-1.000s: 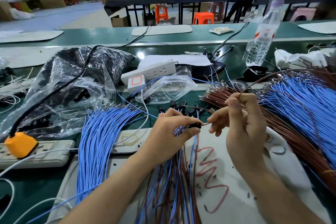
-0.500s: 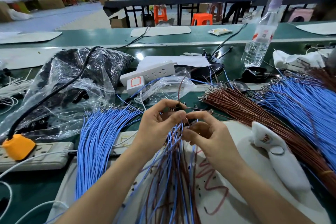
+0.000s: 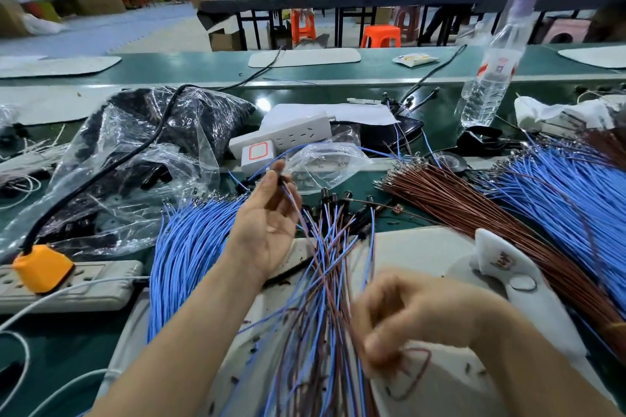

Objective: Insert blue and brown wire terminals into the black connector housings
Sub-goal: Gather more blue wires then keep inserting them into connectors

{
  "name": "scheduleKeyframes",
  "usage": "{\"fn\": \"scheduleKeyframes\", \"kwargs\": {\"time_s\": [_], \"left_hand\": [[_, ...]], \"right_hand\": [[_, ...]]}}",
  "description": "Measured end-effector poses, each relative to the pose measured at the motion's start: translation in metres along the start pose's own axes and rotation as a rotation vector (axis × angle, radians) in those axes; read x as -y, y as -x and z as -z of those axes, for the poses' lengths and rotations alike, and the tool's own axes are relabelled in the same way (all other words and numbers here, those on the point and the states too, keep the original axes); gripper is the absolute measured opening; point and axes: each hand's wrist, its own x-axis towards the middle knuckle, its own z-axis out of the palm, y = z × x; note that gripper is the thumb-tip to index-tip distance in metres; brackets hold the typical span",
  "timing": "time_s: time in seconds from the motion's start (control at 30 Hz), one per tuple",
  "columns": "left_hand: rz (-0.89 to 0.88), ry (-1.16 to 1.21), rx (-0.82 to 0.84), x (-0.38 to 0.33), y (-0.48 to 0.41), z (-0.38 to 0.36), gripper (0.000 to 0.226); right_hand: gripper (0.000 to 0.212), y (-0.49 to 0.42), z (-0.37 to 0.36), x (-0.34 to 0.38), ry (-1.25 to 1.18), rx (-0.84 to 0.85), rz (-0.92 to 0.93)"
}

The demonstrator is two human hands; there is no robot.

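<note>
Left hand (image 3: 267,230): bare, forearm bare to frame edge. Right hand (image 3: 406,318): bare, motion-blurred; forearm likewise bare.

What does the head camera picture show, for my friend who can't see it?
A person's left hand pinches a small black connector with blue and brown wires trailing from it. The right hand, blurred, is lower by a bunch of wires. Piles of blue wires and brown wires lie on the green table.
</note>
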Motion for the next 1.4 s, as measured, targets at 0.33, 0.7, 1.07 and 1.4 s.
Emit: {"fn": "scheduleKeyframes", "kwargs": {"time_s": [0.33,0.7,1.07,1.4], "left_hand": [[-0.004,-0.427,0.363,0.022,0.015,-0.001,0.016],[-0.338,-0.259,-0.12,-0.001,-0.002,0.005,0.014],[-0.46,-0.377,-0.028,0.01,0.002,0.004,0.017],[-0.536,-0.425,-0.16,0.005,-0.003,0.011,0.013]], "right_hand": [[0.017,-0.011,0.001,-0.006,-0.196,-0.508,0.063],[0.02,-0.011,-0.003,-0.014,0.106,-0.315,-0.23],[0.015,-0.006,0.01,-0.013,0.092,-0.571,-0.107],[0.021,0.0,0.039,-0.025,0.992,-1.305,-0.258]]}}
